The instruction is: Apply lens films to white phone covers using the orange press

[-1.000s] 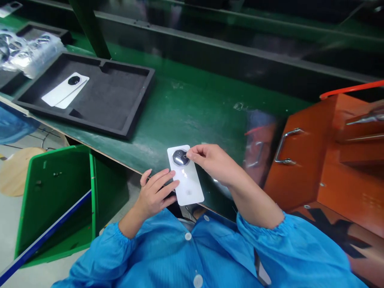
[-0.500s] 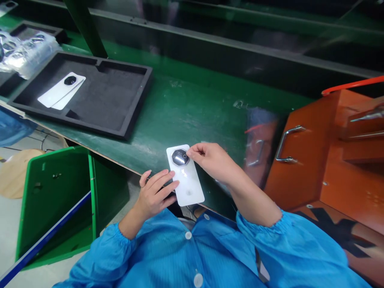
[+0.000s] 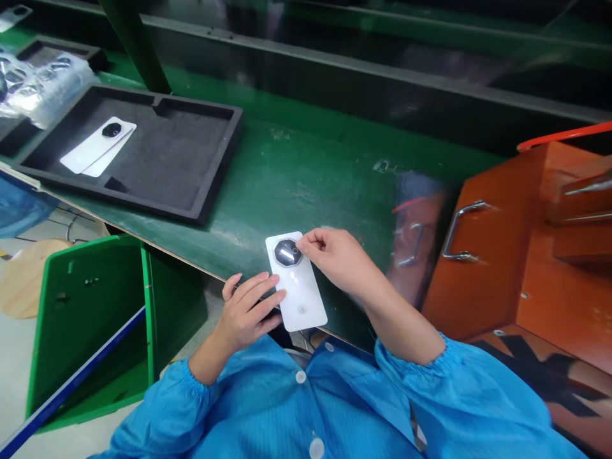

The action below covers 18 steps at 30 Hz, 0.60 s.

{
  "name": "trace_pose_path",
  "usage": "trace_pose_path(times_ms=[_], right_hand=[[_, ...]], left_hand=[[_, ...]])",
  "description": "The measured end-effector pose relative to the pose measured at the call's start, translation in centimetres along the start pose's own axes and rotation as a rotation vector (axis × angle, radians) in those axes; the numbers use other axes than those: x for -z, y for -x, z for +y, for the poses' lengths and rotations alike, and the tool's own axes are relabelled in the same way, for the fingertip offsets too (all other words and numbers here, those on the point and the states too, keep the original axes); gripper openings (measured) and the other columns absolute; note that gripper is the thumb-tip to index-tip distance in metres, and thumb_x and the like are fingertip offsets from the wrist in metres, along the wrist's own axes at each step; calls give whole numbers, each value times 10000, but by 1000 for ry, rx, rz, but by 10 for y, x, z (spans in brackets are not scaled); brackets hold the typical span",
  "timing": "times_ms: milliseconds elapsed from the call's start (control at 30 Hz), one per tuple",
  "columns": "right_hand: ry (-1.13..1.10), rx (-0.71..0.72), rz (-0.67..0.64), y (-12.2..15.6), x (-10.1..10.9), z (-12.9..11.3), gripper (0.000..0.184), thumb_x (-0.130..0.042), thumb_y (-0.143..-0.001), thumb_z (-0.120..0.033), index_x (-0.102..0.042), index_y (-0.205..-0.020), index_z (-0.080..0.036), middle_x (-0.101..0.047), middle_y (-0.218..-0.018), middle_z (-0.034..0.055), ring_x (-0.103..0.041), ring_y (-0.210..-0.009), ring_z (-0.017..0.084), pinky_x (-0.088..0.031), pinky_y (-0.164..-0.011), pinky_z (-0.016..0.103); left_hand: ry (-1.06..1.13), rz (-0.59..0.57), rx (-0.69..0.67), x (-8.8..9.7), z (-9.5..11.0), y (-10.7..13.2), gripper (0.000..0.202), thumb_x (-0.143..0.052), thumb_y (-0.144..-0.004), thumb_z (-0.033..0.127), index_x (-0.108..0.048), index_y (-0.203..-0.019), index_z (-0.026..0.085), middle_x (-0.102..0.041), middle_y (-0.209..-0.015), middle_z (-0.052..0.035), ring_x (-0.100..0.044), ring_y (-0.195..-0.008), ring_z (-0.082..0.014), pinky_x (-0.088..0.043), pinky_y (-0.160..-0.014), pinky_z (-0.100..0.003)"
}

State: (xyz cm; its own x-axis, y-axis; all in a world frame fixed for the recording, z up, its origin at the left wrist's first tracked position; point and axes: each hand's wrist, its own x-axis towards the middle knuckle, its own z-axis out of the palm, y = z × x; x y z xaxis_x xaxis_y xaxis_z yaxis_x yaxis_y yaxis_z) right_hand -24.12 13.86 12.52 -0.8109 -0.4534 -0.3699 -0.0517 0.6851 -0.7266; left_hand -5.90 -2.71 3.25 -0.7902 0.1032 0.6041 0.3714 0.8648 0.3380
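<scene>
A white phone back cover (image 3: 301, 290) with a dark octagonal camera window (image 3: 287, 252) lies at the front edge of the green bench, its lower end reaching past the edge. My left hand (image 3: 248, 309) grips it along its left side, fingertips resting on the white face. Thumb and forefinger of my right hand (image 3: 329, 252) are pinched together at the right rim of the camera window; whatever is between them is too small to make out. To the left, two more white phone covers (image 3: 98, 145) overlap in a black tray (image 3: 222, 159).
Orange cabinet (image 3: 488, 255) with a metal handle stands at the right. Clear plastic packaging (image 3: 48, 86) is heaped at the far left. Below the bench are a green bin (image 3: 90, 331), a blue strip (image 3: 86, 376) and a round wooden stool top (image 3: 21, 274).
Both hands keep practically the same hold on the phone back cover. The view has shifted very slightly; nothing else visibly differs.
</scene>
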Motion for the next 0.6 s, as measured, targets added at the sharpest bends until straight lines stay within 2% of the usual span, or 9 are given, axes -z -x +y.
trace_pose_path(times_ms=[267,600], right_hand=[[46,-45,37,4,-1,-9,248,-616,-929,-339,-617,-721,-204,-569,-640,-26,-480,-616,151,-337,-612,310],[62,-10,74,4,-5,-6,179,-619,-932,-291,-656,-782,-200,-604,-655,-19,-511,-620,162,-345,-642,312]], left_hand=[[-1,0,6,-1,0,1,357,-734,-955,299,-699,-1309,267,-742,-1363,-77,-692,-1283,-245,-228,-1289,-455],[-5,-1,8,1,0,-1,365,-745,-948,298,-697,-1308,270,-753,-1343,-83,-698,-1277,-248,-228,-1292,-454]])
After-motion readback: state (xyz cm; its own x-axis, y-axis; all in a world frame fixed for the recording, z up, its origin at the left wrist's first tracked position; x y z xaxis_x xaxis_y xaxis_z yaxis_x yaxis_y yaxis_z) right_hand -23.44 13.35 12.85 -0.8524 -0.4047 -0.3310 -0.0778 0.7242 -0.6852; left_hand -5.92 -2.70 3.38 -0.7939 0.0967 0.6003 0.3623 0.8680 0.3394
